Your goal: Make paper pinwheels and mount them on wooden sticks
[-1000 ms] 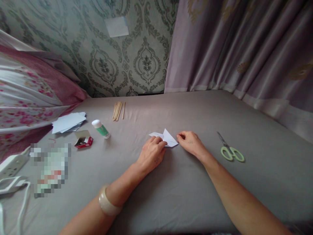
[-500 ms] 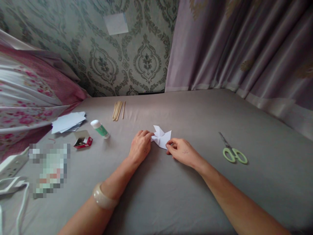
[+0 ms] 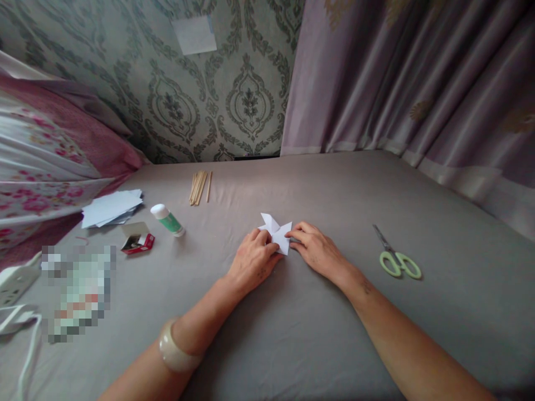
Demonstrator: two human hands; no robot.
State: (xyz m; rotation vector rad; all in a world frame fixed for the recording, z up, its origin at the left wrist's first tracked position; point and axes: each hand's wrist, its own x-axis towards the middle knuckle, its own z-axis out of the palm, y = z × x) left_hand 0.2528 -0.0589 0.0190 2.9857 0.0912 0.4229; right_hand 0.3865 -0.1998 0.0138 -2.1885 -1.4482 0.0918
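A white folded paper pinwheel (image 3: 282, 244) lies on the grey cloth in front of me, its pointed blades sticking out at the back and right. My left hand (image 3: 254, 257) covers its left and near side, with bent fingers and thumb closed on the paper. At the right-hand blade, my right hand (image 3: 314, 248) grips the paper's edge between fingertips and thumb. Part of the paper is hidden under my left fingers. A pale bangle (image 3: 178, 350) circles my left wrist.
To the left are a glue stick (image 3: 168, 220), a small red box (image 3: 137, 243), stacked white paper (image 3: 112, 208), a blurred-out packet (image 3: 83, 295) and a power strip (image 3: 19, 280). Wooden sticks (image 3: 198, 188) lie farther back. Green-handled scissors (image 3: 399, 262) rest at the right.
My left hand has slid right and nearer, over the pinwheel's near side. My right hand has shifted from the near corner up to the right blade. The view has moved slightly.
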